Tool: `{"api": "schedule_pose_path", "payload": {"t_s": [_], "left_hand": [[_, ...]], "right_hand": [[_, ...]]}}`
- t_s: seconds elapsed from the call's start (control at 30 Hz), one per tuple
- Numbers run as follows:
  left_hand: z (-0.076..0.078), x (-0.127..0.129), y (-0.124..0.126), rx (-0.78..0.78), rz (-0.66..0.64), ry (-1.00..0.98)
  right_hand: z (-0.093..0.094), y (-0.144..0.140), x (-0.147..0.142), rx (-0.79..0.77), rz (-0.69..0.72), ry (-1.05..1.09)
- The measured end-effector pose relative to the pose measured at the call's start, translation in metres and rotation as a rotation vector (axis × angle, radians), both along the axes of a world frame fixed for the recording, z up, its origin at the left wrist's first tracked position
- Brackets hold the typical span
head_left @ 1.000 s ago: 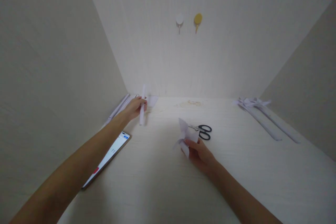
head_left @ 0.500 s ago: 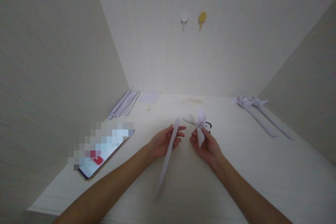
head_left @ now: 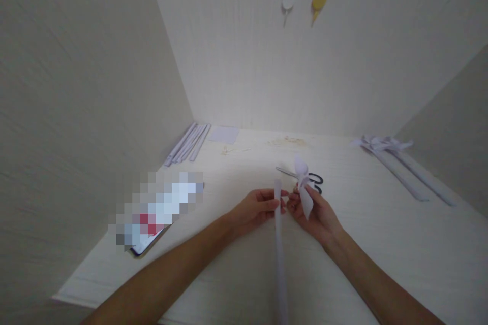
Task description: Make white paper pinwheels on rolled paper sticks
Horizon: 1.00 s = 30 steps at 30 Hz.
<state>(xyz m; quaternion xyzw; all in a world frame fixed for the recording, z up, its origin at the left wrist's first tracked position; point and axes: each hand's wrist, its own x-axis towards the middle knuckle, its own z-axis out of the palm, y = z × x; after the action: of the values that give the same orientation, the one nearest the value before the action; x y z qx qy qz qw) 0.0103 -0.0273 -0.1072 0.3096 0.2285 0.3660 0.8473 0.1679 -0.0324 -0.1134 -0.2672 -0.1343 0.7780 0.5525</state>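
Observation:
My left hand (head_left: 256, 208) pinches the top end of a long folded white paper strip (head_left: 279, 249), which hangs down toward me. My right hand (head_left: 318, 213) holds a small folded paper pinwheel (head_left: 303, 183), its blades pointing up and down. The two hands are close together above the middle of the white table (head_left: 381, 244), fingertips nearly touching. Black-handled scissors (head_left: 310, 179) lie on the table just behind the pinwheel, partly hidden by it.
Several folded paper strips (head_left: 187, 143) and a small paper square (head_left: 224, 134) lie at the back left. Two paper pinwheels on long stems (head_left: 400, 162) lie at the back right. A phone (head_left: 156, 216) rests at the left edge. Two hooks (head_left: 303, 2) hang on the back wall.
My left hand took a strip from the back-left pile and carried it to the middle. The strip has swung upright beside the pinwheel, and both hands have drawn together.

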Motion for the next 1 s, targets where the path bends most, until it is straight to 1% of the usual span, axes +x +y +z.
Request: {"api": "schedule_pose_path", "payload": {"t_s": [0.1, 0.2, 0.27, 0.4, 0.5, 0.6, 0.73, 0.9, 1.0], "left_hand": [[-0.0003, 0.0041, -0.0024, 0.045, 0.033, 0.053], [-0.0003, 0.007, -0.0033, 0.035, 0.126, 0.117], [-0.0005, 0.008, -0.0034, 0.023, 0.157, 0.147], [-0.0006, 0.0079, -0.0033, 0.071, 0.112, 0.121], [0.0003, 0.0068, -0.0024, 0.101, 0.102, 0.09], [0.0015, 0.0056, -0.001, 0.081, 0.093, 0.082], [0.0015, 0.0054, 0.0002, 0.028, 0.068, 0.122], [-0.0001, 0.0073, -0.0003, 0.135, 0.017, 0.184], [-0.0006, 0.0074, -0.0004, 0.163, 0.01, 0.205]], "right_hand": [[-0.0024, 0.0002, -0.0004, 0.042, 0.015, 0.007], [-0.0051, -0.0006, -0.0012, 0.059, 0.042, 0.003], [-0.0062, -0.001, -0.0017, 0.069, 0.065, -0.005], [-0.0052, -0.0012, -0.0022, 0.067, 0.079, 0.0], [-0.0031, -0.0011, -0.0022, 0.041, 0.08, 0.019], [-0.0014, -0.0013, -0.0021, 0.008, 0.084, 0.017], [0.0003, -0.0021, -0.003, -0.035, 0.079, -0.002], [0.0023, -0.0007, -0.0048, -0.035, 0.071, -0.003], [0.0018, 0.001, -0.0047, -0.032, 0.082, 0.011]]}}
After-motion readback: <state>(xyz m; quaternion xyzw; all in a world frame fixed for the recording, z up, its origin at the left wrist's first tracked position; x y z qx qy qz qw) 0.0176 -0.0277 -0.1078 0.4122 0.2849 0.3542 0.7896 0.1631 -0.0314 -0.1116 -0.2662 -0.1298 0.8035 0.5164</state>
